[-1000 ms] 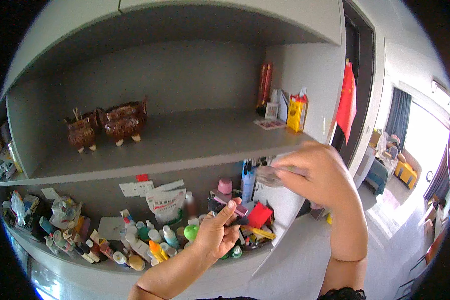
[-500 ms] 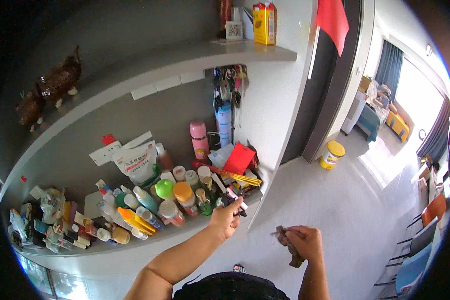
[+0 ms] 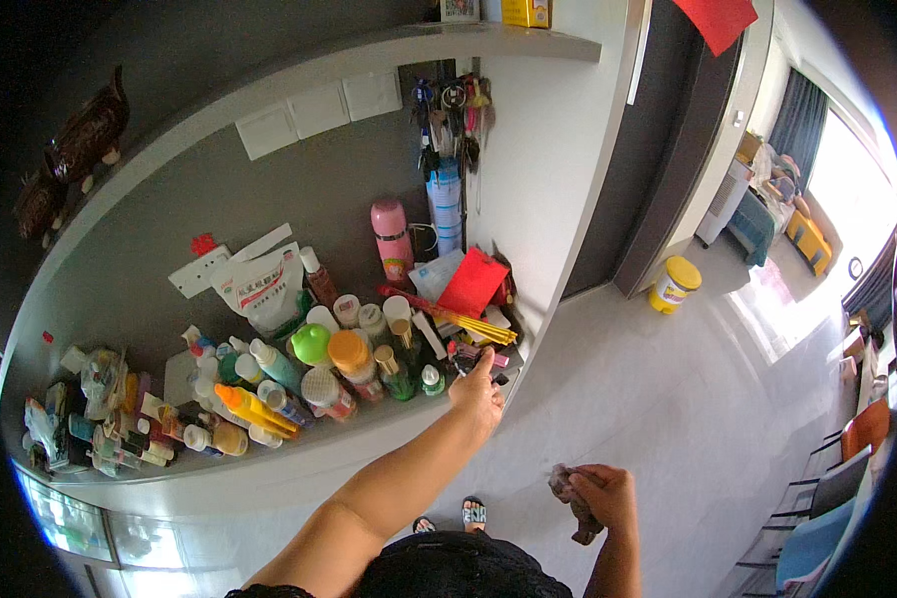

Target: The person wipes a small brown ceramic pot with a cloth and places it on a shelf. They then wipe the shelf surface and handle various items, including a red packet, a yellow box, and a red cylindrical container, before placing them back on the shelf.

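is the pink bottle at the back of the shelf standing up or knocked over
Standing up. The tall pink bottle rests on its base against the grey back wall, cap uppermost, behind the crowd of smaller bottles. Neither hand touches it.

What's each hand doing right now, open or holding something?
Left hand: reaching to the shelf edge, fingers on a small dark item; grip cannot be told.
Right hand: closed around a crumpled brownish cloth.
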Motion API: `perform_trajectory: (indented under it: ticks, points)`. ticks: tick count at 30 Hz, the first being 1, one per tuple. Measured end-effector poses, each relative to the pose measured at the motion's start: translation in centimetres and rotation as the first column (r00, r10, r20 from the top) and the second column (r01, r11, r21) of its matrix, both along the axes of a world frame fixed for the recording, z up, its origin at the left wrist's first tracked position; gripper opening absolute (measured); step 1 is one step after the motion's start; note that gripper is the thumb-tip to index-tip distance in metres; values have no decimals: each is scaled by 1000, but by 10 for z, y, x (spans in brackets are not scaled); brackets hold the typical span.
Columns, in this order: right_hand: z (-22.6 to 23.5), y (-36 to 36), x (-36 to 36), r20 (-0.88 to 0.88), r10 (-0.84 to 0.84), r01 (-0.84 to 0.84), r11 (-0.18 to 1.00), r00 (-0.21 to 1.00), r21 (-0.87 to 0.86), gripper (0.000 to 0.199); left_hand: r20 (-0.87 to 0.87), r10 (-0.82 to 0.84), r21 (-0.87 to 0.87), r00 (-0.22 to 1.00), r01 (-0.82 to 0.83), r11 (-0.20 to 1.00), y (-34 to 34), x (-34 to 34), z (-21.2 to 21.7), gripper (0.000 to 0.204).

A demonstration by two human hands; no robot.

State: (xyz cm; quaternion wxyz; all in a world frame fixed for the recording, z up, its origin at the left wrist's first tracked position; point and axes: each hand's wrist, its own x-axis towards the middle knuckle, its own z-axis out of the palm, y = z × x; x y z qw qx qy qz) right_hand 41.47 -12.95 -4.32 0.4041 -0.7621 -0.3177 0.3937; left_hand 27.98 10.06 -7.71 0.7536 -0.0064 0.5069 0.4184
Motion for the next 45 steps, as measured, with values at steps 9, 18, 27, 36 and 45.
perform_trajectory:
  ticks: [9, 18, 27, 36, 45]
  points:
    - [-4, -10, 4, -44, -1, 1, 1000, 999, -3, 17, -31, 191, -115, 981, -193, 974, 12, 38, 10, 35]
    - [-35, 12, 22, 215, 74, -99, 989, 974, 107, 21, 85, 192, 110, 978, -200, 974, 6, 29, -10, 31]
    - [-43, 109, 8, 171, 121, -153, 970, 978, 189, 26, 128, 38, 20, 991, -41, 999, 19, 20, -17, 23]
    - [-25, 180, -1, 401, 498, -559, 828, 769, 43, 78, 26, -33, 123, 999, 30, 992, -10, -6, 5, 19]
    - [-34, 206, -17, 613, 494, -521, 840, 616, -152, 70, 133, -195, 265, 972, 154, 952, -22, -51, -5, 29]
